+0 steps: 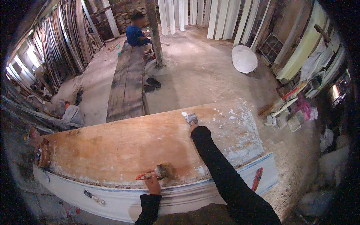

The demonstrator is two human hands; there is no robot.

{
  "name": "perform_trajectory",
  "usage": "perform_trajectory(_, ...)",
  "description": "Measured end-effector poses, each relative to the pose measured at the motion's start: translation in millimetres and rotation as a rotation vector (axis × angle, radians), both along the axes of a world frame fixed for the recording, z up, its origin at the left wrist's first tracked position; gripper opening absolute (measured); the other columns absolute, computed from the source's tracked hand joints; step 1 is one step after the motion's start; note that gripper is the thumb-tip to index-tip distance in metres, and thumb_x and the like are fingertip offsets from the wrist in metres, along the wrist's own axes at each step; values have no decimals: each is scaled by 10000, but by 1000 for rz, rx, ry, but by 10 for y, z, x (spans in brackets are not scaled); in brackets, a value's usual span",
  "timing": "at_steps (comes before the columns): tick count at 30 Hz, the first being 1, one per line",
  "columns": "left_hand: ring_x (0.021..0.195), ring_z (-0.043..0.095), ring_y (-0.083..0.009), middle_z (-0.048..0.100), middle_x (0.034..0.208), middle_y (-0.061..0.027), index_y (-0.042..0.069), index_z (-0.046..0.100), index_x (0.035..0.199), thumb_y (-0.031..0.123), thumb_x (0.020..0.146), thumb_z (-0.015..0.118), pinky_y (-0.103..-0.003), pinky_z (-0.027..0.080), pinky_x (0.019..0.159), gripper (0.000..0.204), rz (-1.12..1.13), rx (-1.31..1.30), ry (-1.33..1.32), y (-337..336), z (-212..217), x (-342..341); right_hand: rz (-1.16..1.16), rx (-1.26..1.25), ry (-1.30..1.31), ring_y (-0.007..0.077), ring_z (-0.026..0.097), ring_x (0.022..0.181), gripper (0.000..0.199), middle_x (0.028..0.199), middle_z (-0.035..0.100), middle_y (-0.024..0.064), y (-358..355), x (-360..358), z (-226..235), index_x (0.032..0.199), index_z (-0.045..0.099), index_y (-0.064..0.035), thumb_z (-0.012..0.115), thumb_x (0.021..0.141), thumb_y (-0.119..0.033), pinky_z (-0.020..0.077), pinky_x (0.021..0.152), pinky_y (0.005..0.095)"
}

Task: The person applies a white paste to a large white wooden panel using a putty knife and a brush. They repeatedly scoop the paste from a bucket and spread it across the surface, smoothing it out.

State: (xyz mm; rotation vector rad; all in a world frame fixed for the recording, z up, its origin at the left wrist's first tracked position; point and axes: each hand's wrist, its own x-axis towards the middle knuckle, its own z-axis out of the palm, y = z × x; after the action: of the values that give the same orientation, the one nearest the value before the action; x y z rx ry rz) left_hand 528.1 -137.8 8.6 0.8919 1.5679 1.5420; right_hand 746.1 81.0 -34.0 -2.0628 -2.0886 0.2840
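Near the front edge of a plywood board [112,144], my left hand [152,184] is closed around a paintbrush [162,171]. Its red handle points left and its wide, pale bristles point right, low over the wood. At the board's far edge, my right hand [194,125] grips a putty knife [191,119] with a broad whitish blade. A small white dab shows by the blade's left corner. White smears and specks cover the board's right end.
A long white moulding [123,200] lies along the board's front side, with a red tool [257,179] and a pale-handled tool [93,197] on it. Beyond, a person sits on a plank bench [126,86]. A round white disc [244,60] stands back right; several mouldings hang behind.
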Motion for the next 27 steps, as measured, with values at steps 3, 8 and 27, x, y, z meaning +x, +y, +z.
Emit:
perform_trajectory(3, 736, 487, -117, 496, 843, -58, 2, 433, 947, 93, 804, 470, -245, 409, 672, 174, 55, 3, -142, -11, -19, 14, 59, -33, 56, 253, 552, 524, 268, 741, 591, 123, 148, 65, 130, 1000, 514, -155, 348, 831, -281, 434, 448, 376)
perform_trajectory(8, 778, 490, -125, 501, 868, -61, -5, 434, 953, 85, 810, 457, -255, 410, 696, 170, 83, -32, -185, -92, -211, -59, 63, -44, -8, 246, 544, 534, 267, 748, 583, 118, -316, 48, -35, 1010, 508, -154, 350, 831, -273, 428, 457, 368)
perform_trajectory(27, 772, 487, -107, 504, 842, -45, 11, 465, 891, 87, 801, 466, -228, 402, 696, 118, 60, -5, -48, 12, 65, 1, 130, -44, 53, 216, 513, 574, 268, 771, 554, 98, 71, -48, 102, 1047, 485, -151, 357, 832, -246, 407, 491, 336)
